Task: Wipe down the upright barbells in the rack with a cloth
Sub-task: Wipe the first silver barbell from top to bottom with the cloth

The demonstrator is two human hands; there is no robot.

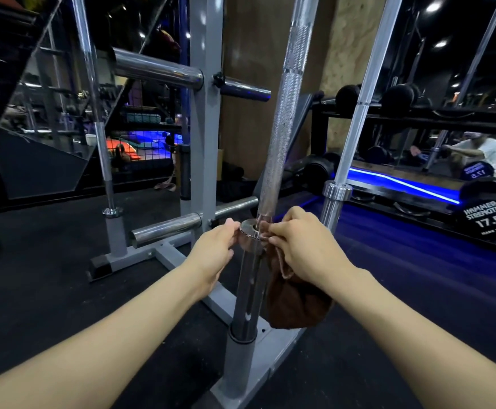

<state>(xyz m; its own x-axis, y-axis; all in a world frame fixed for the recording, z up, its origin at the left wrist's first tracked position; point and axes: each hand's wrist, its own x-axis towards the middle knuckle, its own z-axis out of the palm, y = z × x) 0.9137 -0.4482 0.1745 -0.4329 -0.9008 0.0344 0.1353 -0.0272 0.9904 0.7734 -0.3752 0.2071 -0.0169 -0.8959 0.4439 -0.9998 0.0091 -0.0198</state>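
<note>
Between the two hands: the middle upright chrome barbell (282, 113), knurled shaft rising away, thick sleeve dropping below into a grey steel rack socket (241, 358). Left hand (214, 252) at the left edge of the barbell's shiny collar (248, 231), fingertips curled against the rim. Right hand (297, 246) on the collar's right side, fingers pinching a brown terry cloth (294, 299) against the metal; rest of the cloth hanging loose beneath that hand, beside the sleeve. Beyond the right hand, a second smooth chrome barbell (356, 119) standing upright, and well apart a black dumbbell (486, 219) marked 17.5. Beyond the left hand, a third thin upright bar (99, 137) and the grey rack post (205, 119) with chrome pegs.
</note>
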